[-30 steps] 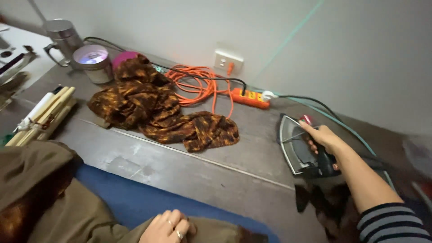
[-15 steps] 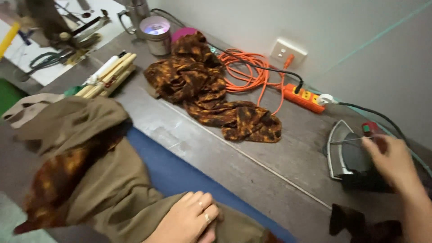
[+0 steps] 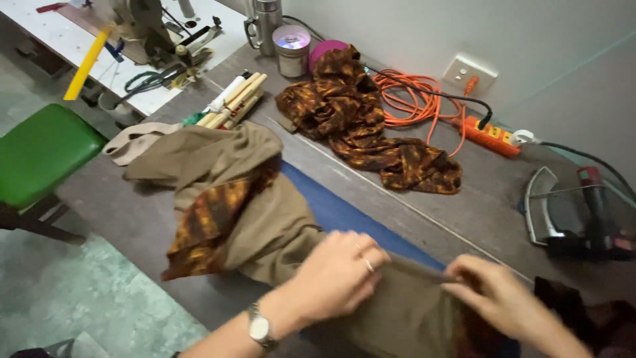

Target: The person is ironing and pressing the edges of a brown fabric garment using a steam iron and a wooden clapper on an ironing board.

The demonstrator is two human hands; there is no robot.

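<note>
My left hand (image 3: pixel 338 272), with a ring and a wristwatch, presses on an olive-brown garment (image 3: pixel 265 219) with a brown-orange patterned lining, which lies over a blue pad (image 3: pixel 338 212) on the grey table. My right hand (image 3: pixel 500 298) pinches the same garment's edge near the table's front right; it is motion-blurred. An electric iron (image 3: pixel 570 212) rests on its side at the right, apart from both hands.
A heap of brown-orange patterned cloth (image 3: pixel 361 122) lies mid-table, beside an orange extension cord and power strip (image 3: pixel 490 136). Rolled papers (image 3: pixel 232 99), a tin (image 3: pixel 291 50) and a metal mug (image 3: pixel 265 23) stand at the back. At left are a sewing machine table (image 3: pixel 126 46) and a green stool (image 3: pixel 40 149).
My right hand has left the iron and come down onto the garment beside my left hand. The view has swung left and down, bringing the stool and sewing table in.
</note>
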